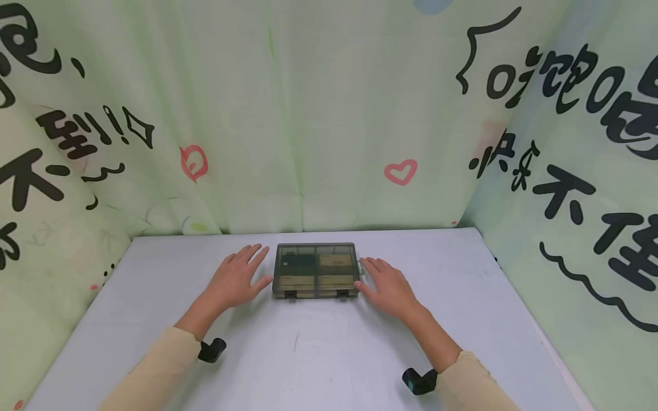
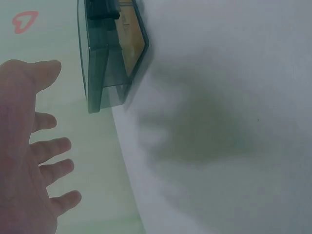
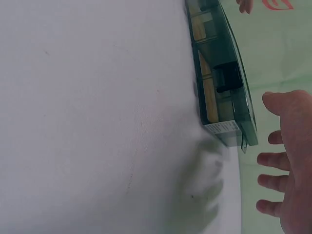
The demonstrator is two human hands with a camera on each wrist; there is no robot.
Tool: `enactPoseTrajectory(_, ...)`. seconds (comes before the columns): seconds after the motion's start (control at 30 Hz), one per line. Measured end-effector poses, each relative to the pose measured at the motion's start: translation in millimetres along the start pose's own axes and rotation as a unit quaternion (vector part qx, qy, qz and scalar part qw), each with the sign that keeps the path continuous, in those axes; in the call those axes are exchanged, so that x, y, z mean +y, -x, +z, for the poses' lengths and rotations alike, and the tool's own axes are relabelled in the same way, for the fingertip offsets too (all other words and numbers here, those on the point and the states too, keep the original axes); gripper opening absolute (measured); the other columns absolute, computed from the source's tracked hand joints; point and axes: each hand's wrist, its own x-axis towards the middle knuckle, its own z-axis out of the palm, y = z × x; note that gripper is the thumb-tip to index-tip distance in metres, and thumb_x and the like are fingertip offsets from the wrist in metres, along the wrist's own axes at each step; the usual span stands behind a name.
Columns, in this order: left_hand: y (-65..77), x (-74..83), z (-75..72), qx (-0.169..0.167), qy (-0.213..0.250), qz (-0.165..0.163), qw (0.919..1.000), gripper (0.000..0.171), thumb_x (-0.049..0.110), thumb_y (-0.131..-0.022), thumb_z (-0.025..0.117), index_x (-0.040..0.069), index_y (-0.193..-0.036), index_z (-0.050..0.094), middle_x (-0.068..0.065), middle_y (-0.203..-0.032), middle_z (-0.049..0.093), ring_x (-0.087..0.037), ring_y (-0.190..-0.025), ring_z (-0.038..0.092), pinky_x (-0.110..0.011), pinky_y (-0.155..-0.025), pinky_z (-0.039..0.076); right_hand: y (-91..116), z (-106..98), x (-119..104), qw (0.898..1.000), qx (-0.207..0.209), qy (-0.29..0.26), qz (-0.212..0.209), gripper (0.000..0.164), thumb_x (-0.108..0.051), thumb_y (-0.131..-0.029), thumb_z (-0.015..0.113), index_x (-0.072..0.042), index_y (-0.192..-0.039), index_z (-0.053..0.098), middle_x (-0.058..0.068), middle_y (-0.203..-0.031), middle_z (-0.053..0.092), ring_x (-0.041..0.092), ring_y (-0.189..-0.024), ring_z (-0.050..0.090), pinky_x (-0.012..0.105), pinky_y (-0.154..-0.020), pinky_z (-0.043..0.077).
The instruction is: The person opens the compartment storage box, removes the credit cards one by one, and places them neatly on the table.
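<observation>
A smoky translucent plastic storage box lies flat on the white table, its lid down and two dark latches facing me. Through the lid, divided compartments show tan pieces and one dark piece; what these are I cannot tell. My left hand hovers beside the box's left side, fingers spread and apart from it in the left wrist view. By the right side is my right hand, fingers extended and thumb near the front right corner. The right wrist view shows a gap between that thumb and the box, whose end bears a white label.
The white table runs back to a pale green curtain with printed black lettering and red hearts. Curtains also hang along both sides. A black wrist camera is on the left wrist, another camera on the right.
</observation>
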Motion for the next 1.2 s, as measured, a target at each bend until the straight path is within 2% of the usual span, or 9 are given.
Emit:
enactPoseTrajectory(0.53,1.7,3.7,13.4,-0.015,0.015,0.003,0.9998,0.072,0.05,-0.094,0.055,0.011,-0.151,0.034,-0.015,-0.152,0.039,-0.036,-0.139,0.038,-0.057,-0.108,0.036,4,14,-14,0.999,-0.025,-0.035,0.032,0.074,-0.048,-0.096,0.054,-0.002,-0.15,0.031,0.02,-0.15,0.041,0.037,-0.139,0.039,0.057,-0.108,0.037)
enactPoseTrajectory(0.77,4.7,6.9,18.4,-0.006,0.072,0.009,0.9974,0.071,0.049,-0.095,0.054,0.006,-0.149,0.036,-0.018,-0.149,0.041,-0.038,-0.135,0.043,-0.056,-0.104,0.041,5,19,-16,0.997,-0.024,-0.061,0.046,0.078,-0.047,-0.096,0.053,-0.002,-0.152,0.025,0.021,-0.156,0.03,0.04,-0.139,0.038,0.057,-0.108,0.037)
enactPoseTrajectory(0.97,3.9,10.0,21.0,-0.036,0.112,-0.006,0.993,0.074,0.049,-0.095,0.053,0.009,-0.152,0.03,-0.017,-0.154,0.036,-0.038,-0.138,0.04,-0.055,-0.107,0.039,5,22,-17,0.993,-0.039,-0.093,0.063,0.079,-0.046,-0.097,0.052,-0.004,-0.154,0.019,0.017,-0.161,0.021,0.041,-0.14,0.036,0.058,-0.108,0.036)
enactPoseTrajectory(1.2,0.2,10.1,24.5,-0.056,0.11,-0.015,0.9922,0.074,0.048,-0.096,0.053,0.012,-0.154,0.026,-0.016,-0.156,0.032,-0.037,-0.14,0.038,-0.056,-0.108,0.038,3,27,-18,0.988,-0.051,-0.127,0.07,0.08,-0.048,-0.098,0.05,-0.008,-0.156,0.012,0.013,-0.163,0.016,0.036,-0.145,0.028,0.055,-0.113,0.031)
